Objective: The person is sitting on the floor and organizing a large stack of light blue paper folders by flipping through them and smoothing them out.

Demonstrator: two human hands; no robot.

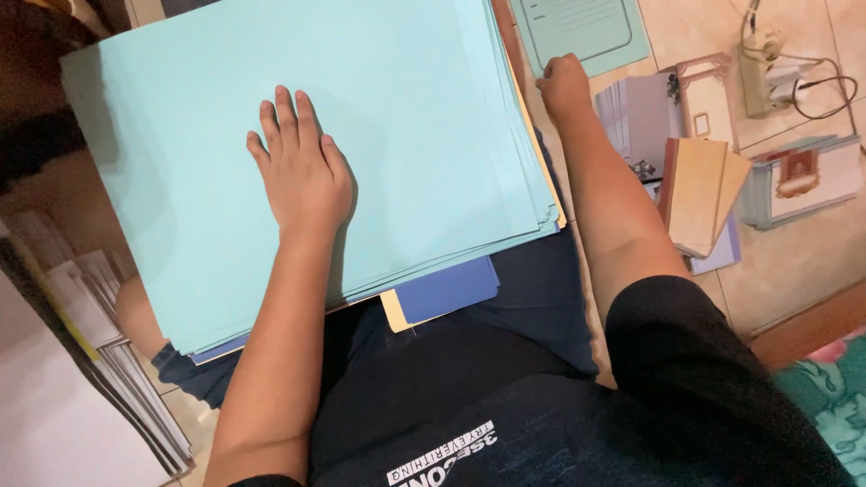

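A thick stack of light blue paper sheets (415, 108) lies across my lap, with a dark blue folder (451, 289) and a cream sheet showing under its near edge. My left hand (299, 167) rests flat on top of the stack, fingers together and stretched out. My right hand (564, 86) is at the stack's right edge, fingers curled against the side of the sheets near the far corner. Whether it grips any sheet is hidden.
On the tiled floor to the right lie a tan booklet (699, 194), white booklets (640, 113), a framed card (798, 176) and a power strip with cables (767, 68). Another light blue folder (586, 32) lies beyond. Stacked papers (108, 361) stand at the left. A wooden sill (803, 329) runs lower right.
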